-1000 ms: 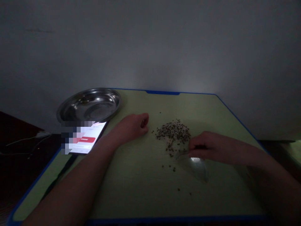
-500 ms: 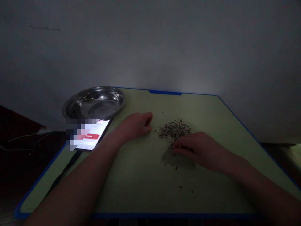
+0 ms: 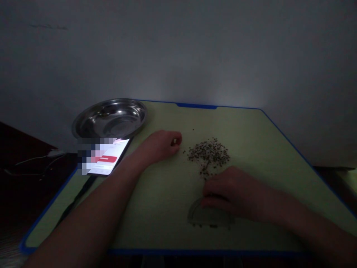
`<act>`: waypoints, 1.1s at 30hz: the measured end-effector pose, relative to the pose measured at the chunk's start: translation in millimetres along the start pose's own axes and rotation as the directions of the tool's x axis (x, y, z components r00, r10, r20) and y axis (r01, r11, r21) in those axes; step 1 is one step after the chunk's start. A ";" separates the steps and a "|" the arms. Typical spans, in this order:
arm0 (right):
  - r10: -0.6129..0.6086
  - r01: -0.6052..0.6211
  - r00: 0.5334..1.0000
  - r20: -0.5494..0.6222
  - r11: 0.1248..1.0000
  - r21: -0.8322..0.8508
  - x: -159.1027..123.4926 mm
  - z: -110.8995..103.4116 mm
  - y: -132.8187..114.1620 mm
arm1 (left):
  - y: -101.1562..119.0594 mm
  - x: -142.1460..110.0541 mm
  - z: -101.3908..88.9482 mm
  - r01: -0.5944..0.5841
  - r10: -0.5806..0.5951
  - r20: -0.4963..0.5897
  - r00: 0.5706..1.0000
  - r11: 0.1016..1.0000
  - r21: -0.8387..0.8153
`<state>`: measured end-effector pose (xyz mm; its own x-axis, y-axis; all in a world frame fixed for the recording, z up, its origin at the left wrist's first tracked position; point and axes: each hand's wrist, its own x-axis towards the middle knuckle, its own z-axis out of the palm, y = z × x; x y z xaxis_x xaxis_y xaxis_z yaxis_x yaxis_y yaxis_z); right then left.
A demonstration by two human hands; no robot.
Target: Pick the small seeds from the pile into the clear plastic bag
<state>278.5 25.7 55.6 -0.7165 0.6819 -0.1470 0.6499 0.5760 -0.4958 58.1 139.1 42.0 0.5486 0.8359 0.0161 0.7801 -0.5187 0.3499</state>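
Observation:
My right hand point(image 3: 223, 191) is closed on a clear half-round plastic piece point(image 3: 209, 216), shaped like a protractor. The piece rests on the table, its straight side towards me, with several dark seeds point(image 3: 213, 226) along that side. Just beyond this hand lies a loose pile of dark seeds and white grains point(image 3: 209, 152), with a few strays around it. Left of the pile my left hand point(image 3: 164, 144) rests on the table. Its fingers are curled with thumb and forefinger close together; whether anything is inside them is hidden.
A shiny steel basin point(image 3: 111, 121) stands at the back left of the blue-edged, pale green table point(image 3: 164, 201). In front of it lies a lit phone point(image 3: 108, 158), with a dark strap point(image 3: 75, 201) running from it. A grey wall point(image 3: 178, 52) rises behind the table.
My right hand has pulled the clear half-round piece towards me, away from the pile, and stray seeds now lie along its near side. My left hand has barely moved.

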 end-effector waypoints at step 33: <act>0.033 -0.045 0.993 0.116 0.994 0.101 -7.8 3.4 -7.7 | 1.5 -0.8 -3.6 -0.041 0.028 -0.096 0.995 0.989 -0.140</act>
<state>278.3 14.4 57.7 -0.7192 0.6439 -0.2611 0.6524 0.4965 -0.5725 57.7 138.3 46.0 0.5387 0.8345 0.1159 0.7071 -0.5227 0.4764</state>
